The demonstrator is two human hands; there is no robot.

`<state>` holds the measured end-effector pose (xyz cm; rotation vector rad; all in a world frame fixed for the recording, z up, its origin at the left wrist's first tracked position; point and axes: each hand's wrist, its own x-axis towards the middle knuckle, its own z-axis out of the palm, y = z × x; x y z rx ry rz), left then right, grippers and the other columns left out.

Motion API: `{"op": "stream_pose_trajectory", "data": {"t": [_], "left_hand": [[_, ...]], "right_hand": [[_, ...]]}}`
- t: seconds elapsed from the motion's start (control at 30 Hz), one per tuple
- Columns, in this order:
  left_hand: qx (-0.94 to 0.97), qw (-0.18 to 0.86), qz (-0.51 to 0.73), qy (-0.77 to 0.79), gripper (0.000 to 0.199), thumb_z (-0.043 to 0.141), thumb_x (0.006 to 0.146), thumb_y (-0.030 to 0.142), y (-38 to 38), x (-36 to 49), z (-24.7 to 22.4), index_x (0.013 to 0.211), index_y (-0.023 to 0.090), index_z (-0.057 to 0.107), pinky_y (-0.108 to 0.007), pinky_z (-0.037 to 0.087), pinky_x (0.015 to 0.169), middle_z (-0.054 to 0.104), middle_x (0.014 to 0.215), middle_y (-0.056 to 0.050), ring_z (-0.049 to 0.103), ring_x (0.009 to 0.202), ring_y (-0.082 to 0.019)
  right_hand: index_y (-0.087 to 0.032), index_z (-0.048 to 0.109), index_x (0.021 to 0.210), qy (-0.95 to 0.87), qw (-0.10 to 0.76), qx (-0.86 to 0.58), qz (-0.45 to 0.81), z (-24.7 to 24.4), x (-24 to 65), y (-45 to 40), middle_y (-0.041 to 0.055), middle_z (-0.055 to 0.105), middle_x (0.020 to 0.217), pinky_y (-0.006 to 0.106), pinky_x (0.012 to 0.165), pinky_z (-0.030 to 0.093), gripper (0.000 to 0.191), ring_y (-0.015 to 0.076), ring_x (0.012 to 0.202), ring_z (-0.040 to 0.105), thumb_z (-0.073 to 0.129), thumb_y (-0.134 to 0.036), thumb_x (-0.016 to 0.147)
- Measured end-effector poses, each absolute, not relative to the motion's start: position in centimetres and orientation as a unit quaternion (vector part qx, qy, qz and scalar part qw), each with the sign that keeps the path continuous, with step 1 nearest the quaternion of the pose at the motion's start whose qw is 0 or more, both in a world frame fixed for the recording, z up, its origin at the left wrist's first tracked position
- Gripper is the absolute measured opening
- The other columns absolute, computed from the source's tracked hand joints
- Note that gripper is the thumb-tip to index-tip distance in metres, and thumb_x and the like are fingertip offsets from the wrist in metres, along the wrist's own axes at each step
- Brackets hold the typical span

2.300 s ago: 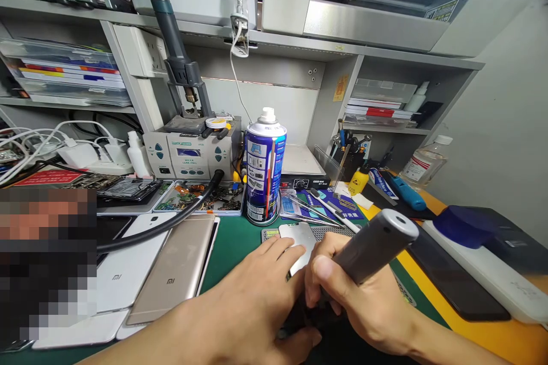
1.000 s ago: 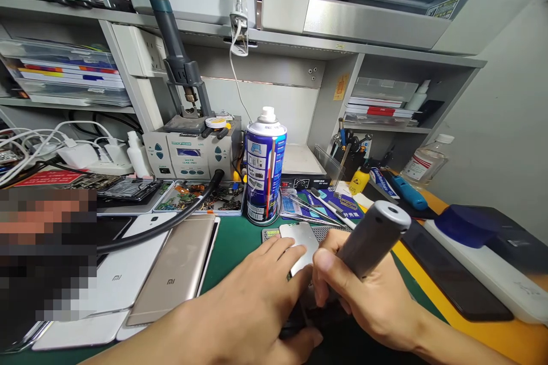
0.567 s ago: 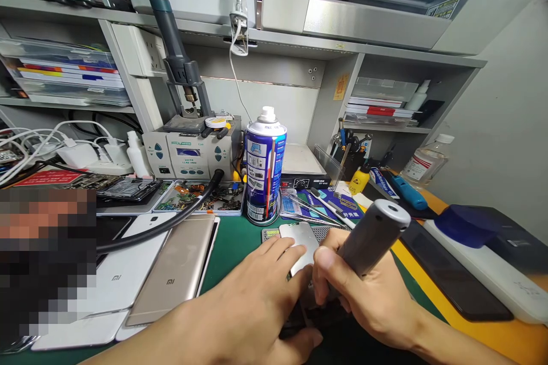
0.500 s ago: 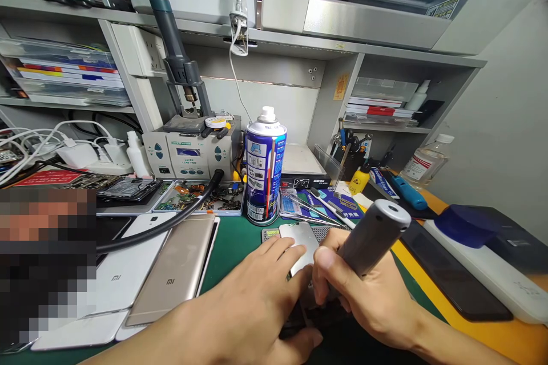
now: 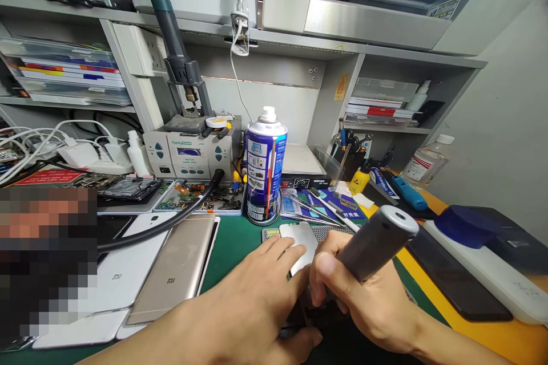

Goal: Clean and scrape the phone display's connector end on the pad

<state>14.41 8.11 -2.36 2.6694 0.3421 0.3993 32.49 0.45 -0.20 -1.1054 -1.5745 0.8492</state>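
Note:
My right hand [image 5: 363, 296] is wrapped round a thick grey pen-shaped tool [image 5: 377, 242], which leans up to the right; its lower tip is hidden by my fingers. My left hand [image 5: 261, 291] lies with fingers spread on a small device with a silver metal plate [image 5: 299, 245], its thumb apart at the near side. The dark part of the device between both hands is mostly hidden. Just behind the plate is a perforated metal piece [image 5: 329, 234].
A blue spray can [image 5: 265, 168] stands behind my left hand. Several phones [image 5: 171, 274] lie at the left under a black hose [image 5: 171, 225]. Tweezers [image 5: 312, 208], a yellow bottle [image 5: 359, 179] and a dark phone [image 5: 458, 274] lie behind and right.
The top end of the grey tool has tilted slightly to the right and down with my right hand. My left hand stays in place.

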Motion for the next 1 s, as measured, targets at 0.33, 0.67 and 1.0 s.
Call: {"op": "stream_pose_trajectory", "data": {"t": [0.33,0.67,1.0], "left_hand": [[0.961,0.200,0.146,0.120,0.037,0.074,0.088,0.039,8.0,14.3,-2.6,0.117,0.021,0.062,-0.052,0.047,0.104,0.054,0.119,-0.010,0.051,0.112,-0.033],[0.965,0.188,0.135,0.126,0.031,0.074,0.088,0.040,8.2,14.4,-2.3,0.110,0.022,0.060,-0.051,0.048,0.105,0.055,0.119,-0.010,0.052,0.112,-0.032],[0.964,0.196,0.122,0.129,0.032,0.076,0.087,0.040,8.0,14.3,-1.8,0.109,0.022,0.059,-0.054,0.044,0.114,0.058,0.118,-0.009,0.054,0.112,-0.031]], "right_hand": [[-0.018,0.060,0.075,-0.652,0.498,-0.435,0.371,-0.3,32.4,0.4,0.0026,0.063,0.063,0.021,0.043,0.038,0.052,0.0102,0.050,0.050,0.059,-0.060,0.107],[-0.018,0.059,0.077,-0.636,0.498,-0.430,0.402,-0.7,32.4,0.4,0.0030,0.063,0.064,0.020,0.045,0.039,0.051,0.0114,0.053,0.054,0.060,-0.061,0.106],[-0.019,0.060,0.077,-0.628,0.491,-0.437,0.417,-1.4,32.7,0.1,0.0029,0.063,0.065,0.021,0.046,0.038,0.050,0.0141,0.058,0.058,0.060,-0.061,0.105]]}}
